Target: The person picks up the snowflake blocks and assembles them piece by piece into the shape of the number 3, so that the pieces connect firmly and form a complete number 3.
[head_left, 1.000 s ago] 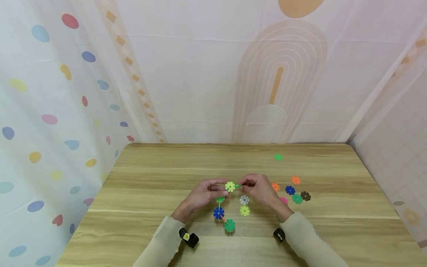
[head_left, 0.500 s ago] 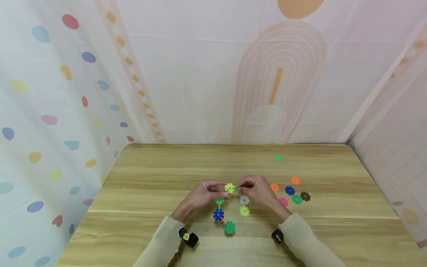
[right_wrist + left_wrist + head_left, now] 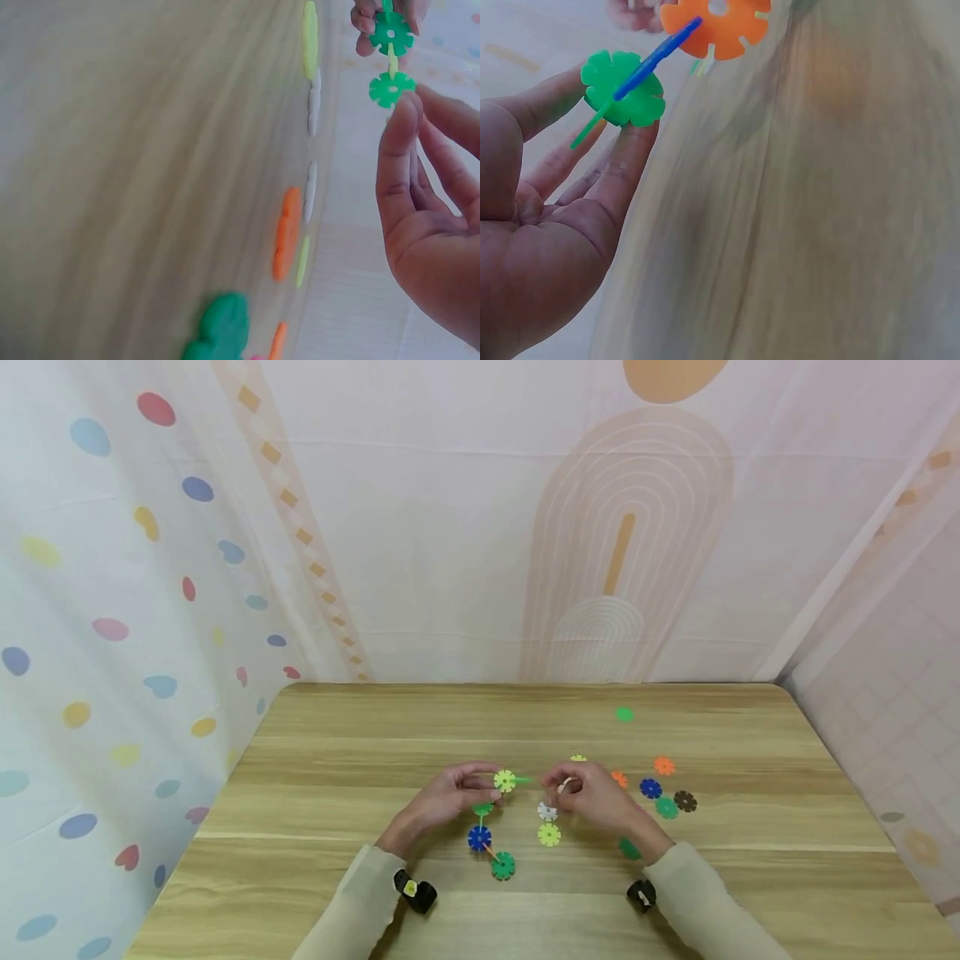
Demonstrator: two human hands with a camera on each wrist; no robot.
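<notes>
Head view shows the left hand (image 3: 450,797) pinching a chain of discs (image 3: 504,781) above the table (image 3: 337,760). The right hand (image 3: 592,797) curls near it; what it holds, I cannot tell. A loose pinch could drop the chain

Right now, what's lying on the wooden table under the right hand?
Under the right hand, a white notched plastic disc pokes out at its fingertips; an orange disc shows behind. Anything beneath the palm is covered.
</notes>
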